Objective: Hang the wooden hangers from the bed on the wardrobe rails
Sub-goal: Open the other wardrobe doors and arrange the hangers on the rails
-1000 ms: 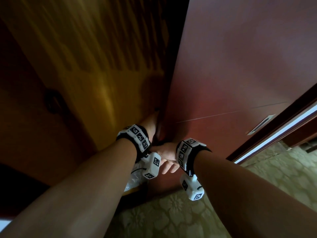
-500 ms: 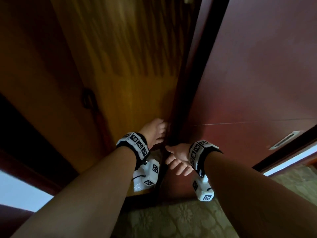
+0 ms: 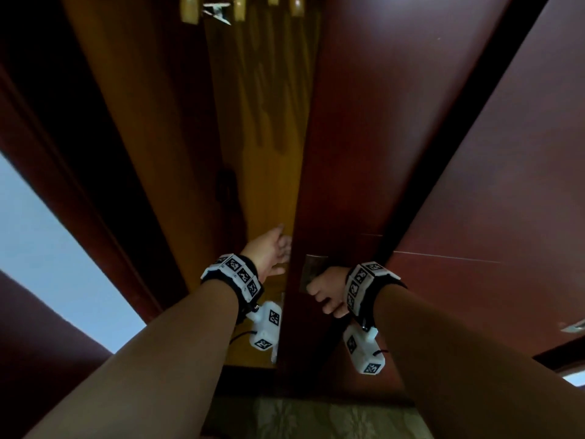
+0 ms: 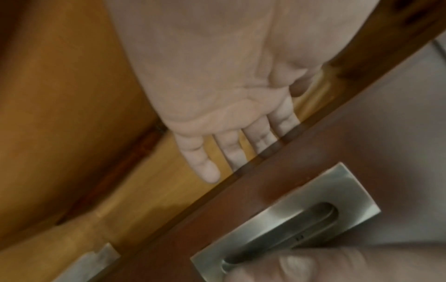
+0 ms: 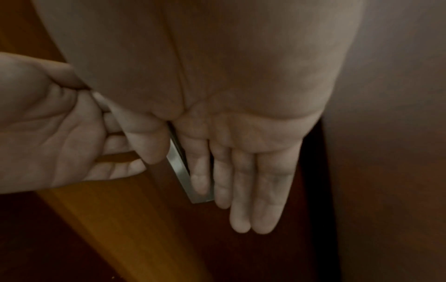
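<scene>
Several wooden hangers [image 3: 190, 9] hang at the top of the wardrobe's open gap, with only their lower ends in the head view. No hanger is in either hand. My left hand [image 3: 275, 251] reaches into the gap, its fingers [image 4: 231, 150] straight against the edge of the dark red sliding door [image 3: 364, 153]. The fingertips are hidden behind that edge. On the door's face lies my right hand [image 3: 326, 296], its fingers [image 5: 265, 190] extended. Its index finger sits in the recessed metal handle [image 4: 289, 219].
The wardrobe's yellow wood interior [image 3: 269, 122] shows through the narrow gap. A second dark door [image 3: 95, 153] stands at the left and another panel with a metal handle [image 3: 573, 326] at the right. Patterned floor [image 3: 316, 416] lies below.
The gap between the doors has widened and the hangers have come into view at the top. My right hand has moved onto the metal handle, and my left hand stays at the door's edge.
</scene>
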A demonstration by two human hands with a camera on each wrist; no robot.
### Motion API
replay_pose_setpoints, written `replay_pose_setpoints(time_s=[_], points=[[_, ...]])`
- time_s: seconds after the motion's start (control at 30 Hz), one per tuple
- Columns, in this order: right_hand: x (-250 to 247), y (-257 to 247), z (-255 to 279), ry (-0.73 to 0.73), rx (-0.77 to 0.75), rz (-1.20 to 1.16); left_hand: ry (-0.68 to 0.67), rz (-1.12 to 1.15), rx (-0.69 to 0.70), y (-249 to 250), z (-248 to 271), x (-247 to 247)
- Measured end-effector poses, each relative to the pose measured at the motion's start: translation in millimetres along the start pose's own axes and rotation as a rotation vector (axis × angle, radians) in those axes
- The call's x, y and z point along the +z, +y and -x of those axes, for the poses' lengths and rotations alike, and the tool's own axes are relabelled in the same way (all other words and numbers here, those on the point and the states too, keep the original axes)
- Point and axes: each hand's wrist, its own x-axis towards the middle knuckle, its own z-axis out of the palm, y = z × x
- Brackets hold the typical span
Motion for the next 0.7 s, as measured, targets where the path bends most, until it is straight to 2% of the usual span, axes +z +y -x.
replay_pose_setpoints(time_s=[0.1,0.27,0.47,0.57,0.63,0.7], points=[[12,-17,-3,0.018,-0.052,0.052,0.024,0.017,0.013,-3,5,-27],[38,-47,-9,0.142,-0.165,0.125,0.13,0.103,0.052,-8,18,-64],[55,-71,-2,0.094,-0.235,0.088,0.332,0.179,0.074,-10,37,-98],[53,-68,5,0.066,-0.27,0.05,0.442,0.111,-0.049,-19,40,-123],[49,-59,12,0.048,-0.277,0.019,0.489,-0.077,-0.179,-33,41,-133],[41,-46,20,0.034,-0.26,0.007,0.407,-0.144,-0.311,-42,51,-123]])
